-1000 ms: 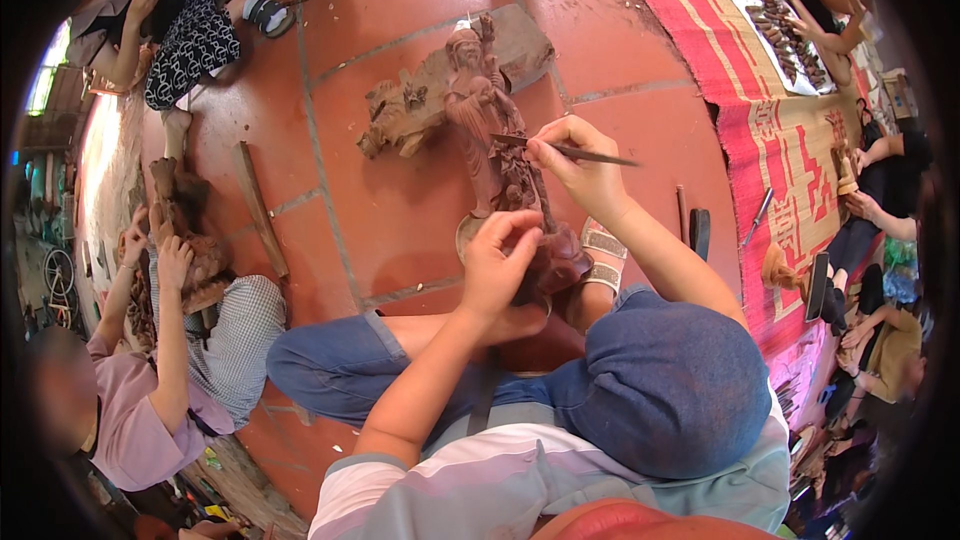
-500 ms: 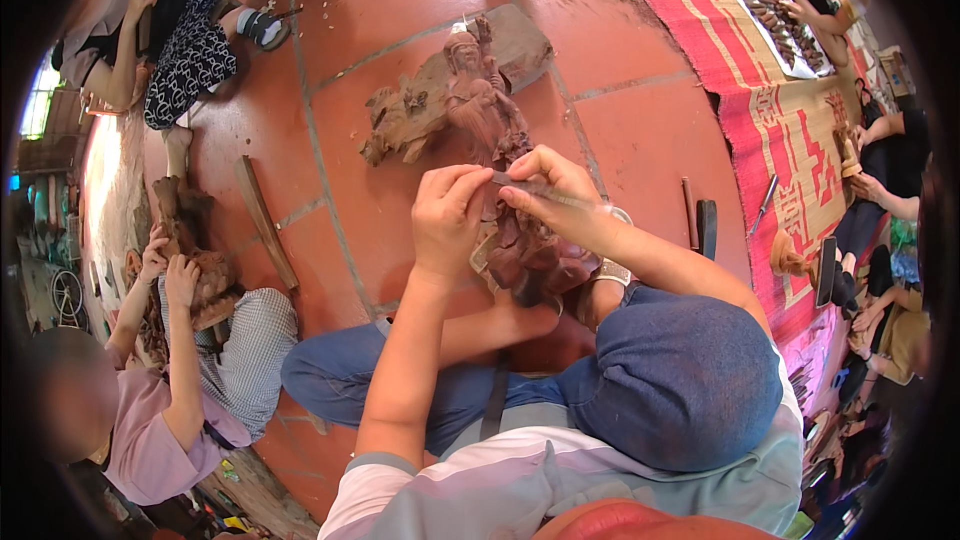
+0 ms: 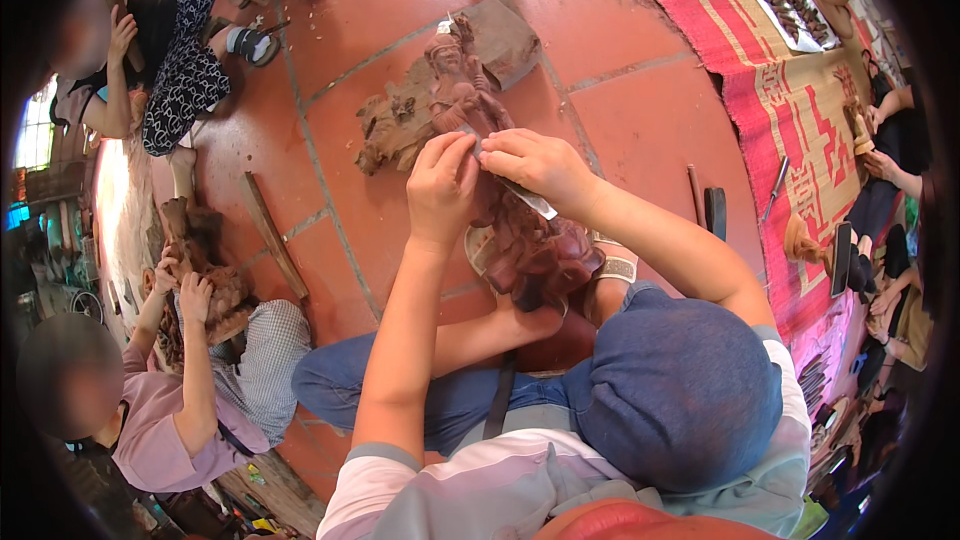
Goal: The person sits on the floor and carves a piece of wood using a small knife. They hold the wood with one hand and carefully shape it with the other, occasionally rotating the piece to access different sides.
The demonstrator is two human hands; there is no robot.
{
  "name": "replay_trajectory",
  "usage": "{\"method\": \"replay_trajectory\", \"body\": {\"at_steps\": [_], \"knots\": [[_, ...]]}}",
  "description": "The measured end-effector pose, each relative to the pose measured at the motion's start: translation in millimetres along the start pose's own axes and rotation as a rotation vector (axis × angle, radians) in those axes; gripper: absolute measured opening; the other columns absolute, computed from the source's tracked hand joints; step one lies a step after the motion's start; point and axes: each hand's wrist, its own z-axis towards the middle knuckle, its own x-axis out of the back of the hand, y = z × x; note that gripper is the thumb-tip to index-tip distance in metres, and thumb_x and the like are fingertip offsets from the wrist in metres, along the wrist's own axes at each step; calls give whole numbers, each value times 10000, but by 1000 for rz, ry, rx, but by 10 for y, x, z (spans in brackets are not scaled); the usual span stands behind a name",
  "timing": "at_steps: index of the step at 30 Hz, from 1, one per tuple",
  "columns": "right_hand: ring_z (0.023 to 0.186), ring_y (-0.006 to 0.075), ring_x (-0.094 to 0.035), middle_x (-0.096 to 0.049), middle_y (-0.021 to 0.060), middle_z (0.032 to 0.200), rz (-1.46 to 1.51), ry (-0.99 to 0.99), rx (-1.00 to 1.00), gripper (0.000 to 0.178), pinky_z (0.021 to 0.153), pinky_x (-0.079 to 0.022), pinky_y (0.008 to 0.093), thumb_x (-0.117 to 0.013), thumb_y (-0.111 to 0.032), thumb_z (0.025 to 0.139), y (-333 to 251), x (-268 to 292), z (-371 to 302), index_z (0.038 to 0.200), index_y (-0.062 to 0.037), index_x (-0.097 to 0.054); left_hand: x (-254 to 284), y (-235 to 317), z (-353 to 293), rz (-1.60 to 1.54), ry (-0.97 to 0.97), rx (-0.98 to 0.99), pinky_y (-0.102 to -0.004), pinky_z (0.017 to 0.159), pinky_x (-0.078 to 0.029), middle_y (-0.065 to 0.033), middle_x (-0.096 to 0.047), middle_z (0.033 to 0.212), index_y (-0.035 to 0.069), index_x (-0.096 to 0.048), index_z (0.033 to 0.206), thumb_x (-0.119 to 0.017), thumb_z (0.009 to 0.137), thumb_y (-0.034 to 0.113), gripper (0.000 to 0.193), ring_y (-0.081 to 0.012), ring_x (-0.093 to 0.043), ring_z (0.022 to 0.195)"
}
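Observation:
A reddish-brown carved wooden statue (image 3: 463, 90) of a robed figure leans away from me, its base (image 3: 550, 265) between my feet. My left hand (image 3: 440, 180) is closed in a pinch against the statue's middle; what its fingertips grip is hidden. Close beside it, my right hand (image 3: 540, 170) has its fingers wrapped round a slim tool (image 3: 535, 202), whose flat, pale end sticks out below the palm. The tool's other end is covered by the fingers, so I cannot tell its exact kind. Under the statue's upper part lies a rough block of wood (image 3: 510, 45).
A wooden bar (image 3: 272, 235) lies on the tiled floor at left. To the right are a thin stick (image 3: 697, 195), a dark block (image 3: 715, 212) and a red patterned mat (image 3: 745, 105). A co-worker (image 3: 185, 400) handles a carving at left; other people sit along both sides.
My right hand has turned over, palm down, and the tool now points toward the statue's base. Both hands have shifted slightly up the statue. The whole view has moved a little.

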Motion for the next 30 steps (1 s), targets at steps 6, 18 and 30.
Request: {"method": "replay_trajectory", "body": {"at_steps": [6,18,30], "knots": [[907,255,-603,-581,56,908,7,-117,-75,208,707,-523,334,-605,-74,725,-57,14,-57,929,-74,-565,-23,24,-68,-25,-41,38,-352,766,-526,-112,-650,952,21,-667,933,-659,751,5,183,-279,-638,868],[818,240,-617,-571,46,828,-23,-42,-9,160,637,-521,324,-586,-101,747,34,28,65,905,-86,-567,41,36,73,6,-26,24,-349,775,-526,-112,-658,944,26,-677,926,-673,745,34,181,-276,-647,862],[764,238,-616,-532,54,781,-48,8,-26,145,585,-518,330,-584,-94,741,74,-77,142,876,-81,-534,29,-49,121,60,-1,15,-321,799,-528,-106,-673,963,36,-688,949,-671,747,15,204,-255,-657,891]]}}
